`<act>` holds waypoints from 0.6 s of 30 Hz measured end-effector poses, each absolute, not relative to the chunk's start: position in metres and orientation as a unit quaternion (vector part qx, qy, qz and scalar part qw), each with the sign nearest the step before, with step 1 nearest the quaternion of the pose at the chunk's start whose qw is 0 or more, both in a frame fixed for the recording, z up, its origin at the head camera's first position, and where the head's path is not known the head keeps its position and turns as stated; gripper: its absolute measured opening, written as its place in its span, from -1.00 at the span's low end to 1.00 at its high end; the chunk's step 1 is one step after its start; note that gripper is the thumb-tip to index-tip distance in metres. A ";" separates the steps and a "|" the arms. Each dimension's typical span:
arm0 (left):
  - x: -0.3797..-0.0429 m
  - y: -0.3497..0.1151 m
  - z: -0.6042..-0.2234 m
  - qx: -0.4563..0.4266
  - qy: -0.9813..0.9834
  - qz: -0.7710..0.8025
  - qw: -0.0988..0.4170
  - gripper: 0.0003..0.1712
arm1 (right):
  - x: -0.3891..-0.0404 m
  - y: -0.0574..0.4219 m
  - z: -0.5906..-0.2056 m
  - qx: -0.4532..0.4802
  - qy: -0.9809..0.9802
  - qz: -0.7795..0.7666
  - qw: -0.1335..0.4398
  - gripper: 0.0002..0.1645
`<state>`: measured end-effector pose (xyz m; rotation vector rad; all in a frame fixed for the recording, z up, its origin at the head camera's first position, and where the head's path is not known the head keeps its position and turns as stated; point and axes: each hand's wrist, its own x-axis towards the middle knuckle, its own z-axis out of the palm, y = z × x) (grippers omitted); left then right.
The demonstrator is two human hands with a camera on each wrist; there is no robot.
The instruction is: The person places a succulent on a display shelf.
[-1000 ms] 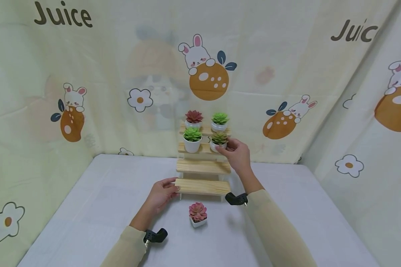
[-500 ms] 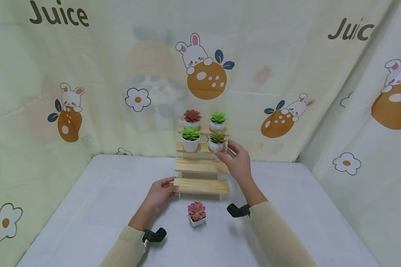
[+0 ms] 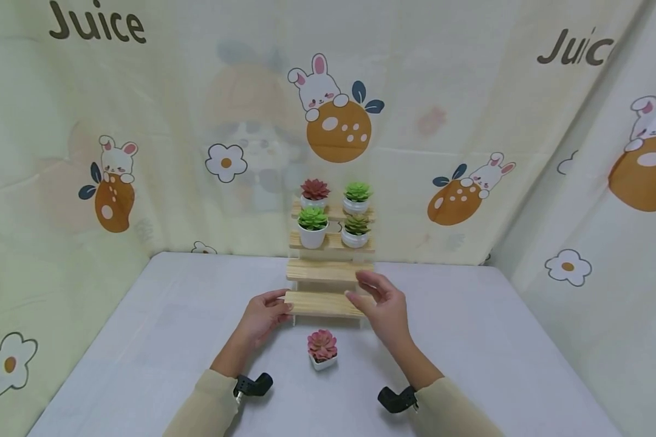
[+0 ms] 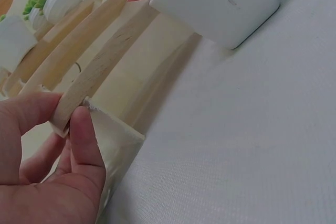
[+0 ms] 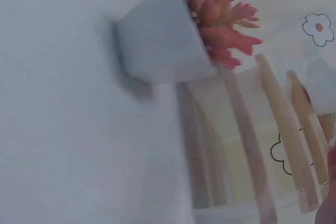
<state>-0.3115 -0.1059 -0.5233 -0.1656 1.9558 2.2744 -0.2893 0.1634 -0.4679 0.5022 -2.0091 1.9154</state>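
Meanwhile left hand (image 3: 263,315) pinches the bottom shelf's (image 3: 328,303) edge; right hand (image 3: 384,306) hovers, fingers spread.

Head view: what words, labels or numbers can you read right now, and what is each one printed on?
"Juice" on the backdrop cloth, upper left, in dark letters.
"Juic" on the backdrop cloth, upper right, where a fold in the cloth cuts the word short.
No readable text on the wooden stand, on the plant pots, or in either wrist view.
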 end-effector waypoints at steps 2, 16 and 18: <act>-0.312 -0.107 -0.524 -0.056 0.650 0.755 0.067 -0.46 | -0.283 0.163 -0.476 0.209 -0.704 0.667 0.122 -0.43; -0.311 -0.107 -0.523 -0.057 0.651 0.754 0.070 -0.46 | -0.252 0.165 -0.512 0.296 -0.737 0.599 -0.104 -0.08; -0.311 -0.107 -0.523 -0.057 0.653 0.752 0.070 -0.45 | -0.252 0.165 -0.516 0.292 -0.733 0.601 -0.128 -0.04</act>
